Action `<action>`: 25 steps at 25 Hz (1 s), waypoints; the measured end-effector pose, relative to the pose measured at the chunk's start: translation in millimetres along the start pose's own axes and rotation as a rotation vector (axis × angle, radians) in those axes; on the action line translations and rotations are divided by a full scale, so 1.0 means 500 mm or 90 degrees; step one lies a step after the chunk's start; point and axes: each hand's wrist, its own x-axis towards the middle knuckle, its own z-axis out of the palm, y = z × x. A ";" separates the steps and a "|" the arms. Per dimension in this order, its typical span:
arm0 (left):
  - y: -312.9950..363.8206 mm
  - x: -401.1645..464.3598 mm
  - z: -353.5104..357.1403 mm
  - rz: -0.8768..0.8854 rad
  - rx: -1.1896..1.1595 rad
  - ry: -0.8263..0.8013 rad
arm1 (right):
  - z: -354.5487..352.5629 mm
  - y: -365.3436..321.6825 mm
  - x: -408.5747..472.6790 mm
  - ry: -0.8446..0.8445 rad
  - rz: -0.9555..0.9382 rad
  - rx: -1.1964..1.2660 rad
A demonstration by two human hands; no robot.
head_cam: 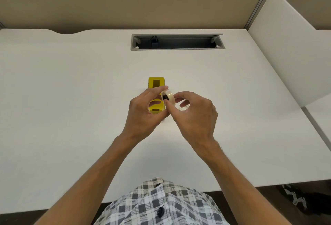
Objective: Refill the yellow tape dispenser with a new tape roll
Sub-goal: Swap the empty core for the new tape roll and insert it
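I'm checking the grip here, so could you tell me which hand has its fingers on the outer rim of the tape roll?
The right hand: its fingertips pinch the rim of the tape roll, while the left hand steadies it from the other side above the yellow dispenser.

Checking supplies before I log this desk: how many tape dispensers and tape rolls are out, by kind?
Yellow tape dispenser: 1, on the white desk.
Tape roll: 1, held by the left hand and the right hand above the dispenser.
Total: 2. Something pale lies behind the right hand's fingers; I cannot tell what.

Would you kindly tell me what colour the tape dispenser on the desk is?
Yellow: the rectangular plastic tape dispenser, clearest in the head view.
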 end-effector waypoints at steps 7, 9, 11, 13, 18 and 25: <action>-0.023 0.010 0.010 0.010 0.038 -0.011 | 0.020 0.002 0.006 -0.013 0.023 0.021; -0.033 0.015 0.010 0.005 0.043 -0.008 | 0.029 0.005 0.013 -0.023 0.034 0.039; -0.045 0.018 0.011 -0.008 0.045 0.000 | 0.041 0.009 0.021 -0.036 0.041 0.056; -0.057 0.021 0.011 -0.022 0.046 0.001 | 0.053 0.012 0.025 -0.042 0.045 0.073; -0.086 0.029 0.006 -0.065 0.075 -0.028 | 0.087 0.020 0.038 -0.045 0.049 0.136; -0.139 -0.010 -0.004 -0.220 0.179 -0.140 | 0.148 0.042 0.082 -0.051 0.114 0.135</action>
